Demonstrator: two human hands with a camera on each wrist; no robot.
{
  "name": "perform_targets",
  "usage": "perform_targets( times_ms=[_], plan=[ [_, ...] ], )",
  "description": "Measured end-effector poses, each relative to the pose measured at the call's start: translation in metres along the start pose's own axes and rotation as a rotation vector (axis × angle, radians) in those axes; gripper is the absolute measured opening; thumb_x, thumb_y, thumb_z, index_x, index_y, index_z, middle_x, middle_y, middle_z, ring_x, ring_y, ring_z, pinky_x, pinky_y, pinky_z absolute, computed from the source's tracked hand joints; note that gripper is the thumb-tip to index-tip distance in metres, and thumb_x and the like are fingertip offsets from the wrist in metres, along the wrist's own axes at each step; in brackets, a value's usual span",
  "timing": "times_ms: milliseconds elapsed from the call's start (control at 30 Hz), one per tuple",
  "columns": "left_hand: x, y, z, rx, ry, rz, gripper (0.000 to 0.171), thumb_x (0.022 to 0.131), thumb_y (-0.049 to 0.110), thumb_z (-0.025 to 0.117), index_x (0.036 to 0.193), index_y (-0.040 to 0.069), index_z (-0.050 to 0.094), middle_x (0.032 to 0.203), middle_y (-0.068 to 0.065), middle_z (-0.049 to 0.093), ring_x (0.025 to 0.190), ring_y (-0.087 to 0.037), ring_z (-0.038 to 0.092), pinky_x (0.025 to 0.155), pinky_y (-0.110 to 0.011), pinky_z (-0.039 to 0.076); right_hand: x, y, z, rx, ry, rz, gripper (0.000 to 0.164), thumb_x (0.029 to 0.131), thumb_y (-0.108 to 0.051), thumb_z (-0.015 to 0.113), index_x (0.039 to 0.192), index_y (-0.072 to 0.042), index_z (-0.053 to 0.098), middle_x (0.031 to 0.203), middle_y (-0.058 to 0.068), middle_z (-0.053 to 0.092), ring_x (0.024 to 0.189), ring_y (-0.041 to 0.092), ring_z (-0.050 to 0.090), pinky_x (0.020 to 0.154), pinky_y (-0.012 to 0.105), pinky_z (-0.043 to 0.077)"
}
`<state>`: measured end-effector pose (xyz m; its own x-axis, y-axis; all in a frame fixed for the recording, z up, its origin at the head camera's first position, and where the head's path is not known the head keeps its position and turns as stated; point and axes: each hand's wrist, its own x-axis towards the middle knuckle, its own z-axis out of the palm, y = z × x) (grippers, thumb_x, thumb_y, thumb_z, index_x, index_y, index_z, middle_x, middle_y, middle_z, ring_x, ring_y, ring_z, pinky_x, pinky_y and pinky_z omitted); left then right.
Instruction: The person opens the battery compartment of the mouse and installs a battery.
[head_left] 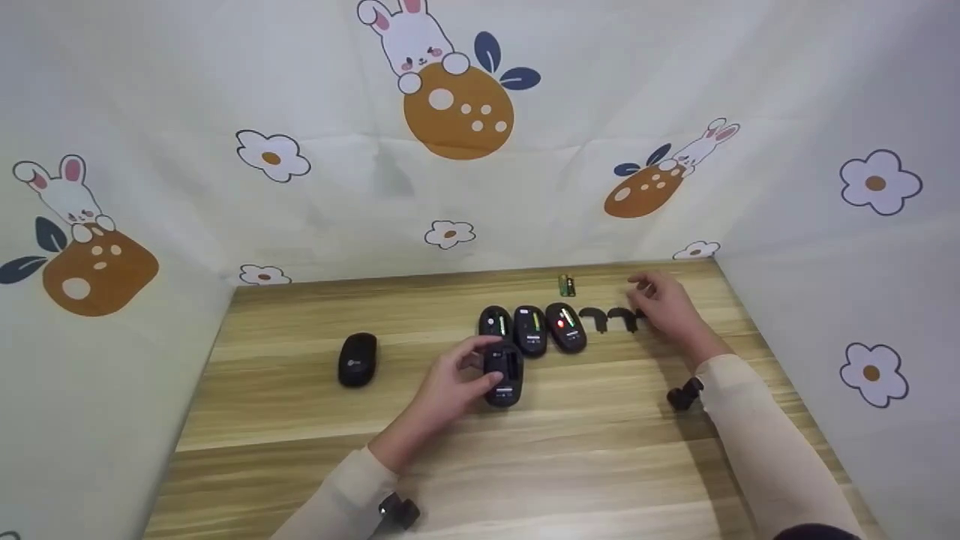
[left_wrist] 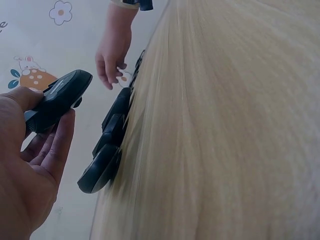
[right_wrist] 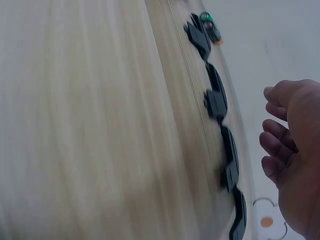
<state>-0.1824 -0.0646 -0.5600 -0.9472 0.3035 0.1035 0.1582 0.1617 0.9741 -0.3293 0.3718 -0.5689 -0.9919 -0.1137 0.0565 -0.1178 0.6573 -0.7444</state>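
Note:
My left hand (head_left: 450, 386) grips a black computer mouse (head_left: 504, 390) between thumb and fingers, underside up, its battery compartment uncovered and looking dark inside. In the left wrist view this mouse (left_wrist: 57, 100) is lifted above the tabletop. My right hand (head_left: 667, 304) hovers at the right over a row of black battery covers (head_left: 596, 320), its fingers loosely bent. Nothing shows between those fingers in the right wrist view, where several covers (right_wrist: 217, 105) stand in line beside the hand (right_wrist: 300, 140). The hand partly hides the row's right end in the head view.
Three upturned mice (head_left: 531, 334) with batteries inside lie side by side; the rightmost glows red. Two loose batteries (head_left: 567, 286) lie behind them. Another mouse (head_left: 358, 360) sits right side up at left. Patterned cloth walls (head_left: 337, 210) enclose the wooden table (head_left: 285, 427).

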Motion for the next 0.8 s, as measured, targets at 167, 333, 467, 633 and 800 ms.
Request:
perform_targets(
  times_ms=[167,333,467,633,800],
  plan=[
    [0.002,-0.001,0.000,0.008,0.000,0.009,0.052,0.096,0.012,0.085,0.145,0.021,0.071,0.121,-0.007,0.075,0.109,-0.025,0.073,0.105,-0.053,0.058,0.013,-0.018,0.018,0.016,-0.076,-0.007,0.045,0.110,-0.018,0.068,0.149,0.004,0.060,0.118,0.016,0.062,0.102,0.029,0.063,0.083,0.036,0.056],
    [0.002,0.000,0.000,-0.003,0.002,-0.001,0.052,0.096,0.011,0.085,0.145,0.022,0.071,0.123,-0.008,0.074,0.110,-0.025,0.073,0.102,-0.051,0.059,0.028,-0.032,0.035,-0.091,-0.110,-0.093,0.047,0.107,-0.015,0.070,0.149,0.006,0.059,0.119,0.019,0.063,0.105,0.033,0.063,0.091,0.049,0.055],
    [0.001,0.000,0.000,-0.010,0.003,-0.001,0.052,0.096,0.010,0.085,0.145,0.022,0.071,0.125,-0.009,0.074,0.110,-0.026,0.073,0.103,-0.053,0.059,0.036,-0.041,0.045,-0.159,-0.130,-0.147,0.050,0.105,-0.013,0.072,0.148,0.009,0.059,0.117,0.021,0.063,0.106,0.036,0.063,0.095,0.054,0.055],
    [0.001,-0.001,0.001,-0.014,0.007,0.002,0.052,0.095,0.010,0.085,0.144,0.021,0.071,0.126,-0.008,0.074,0.110,-0.026,0.073,0.104,-0.054,0.059,0.043,-0.049,0.053,-0.198,-0.174,-0.156,0.058,0.102,-0.011,0.072,0.154,0.008,0.055,0.116,0.021,0.062,0.105,0.037,0.060,0.097,0.056,0.054],
    [0.001,-0.003,0.001,-0.013,0.006,0.006,0.052,0.096,0.011,0.085,0.144,0.021,0.071,0.126,-0.009,0.074,0.110,-0.026,0.073,0.103,-0.056,0.059,0.049,-0.050,0.060,-0.205,-0.229,-0.138,0.064,0.100,-0.011,0.070,0.160,0.002,0.052,0.120,0.020,0.062,0.109,0.035,0.059,0.100,0.054,0.054]
  ],
)
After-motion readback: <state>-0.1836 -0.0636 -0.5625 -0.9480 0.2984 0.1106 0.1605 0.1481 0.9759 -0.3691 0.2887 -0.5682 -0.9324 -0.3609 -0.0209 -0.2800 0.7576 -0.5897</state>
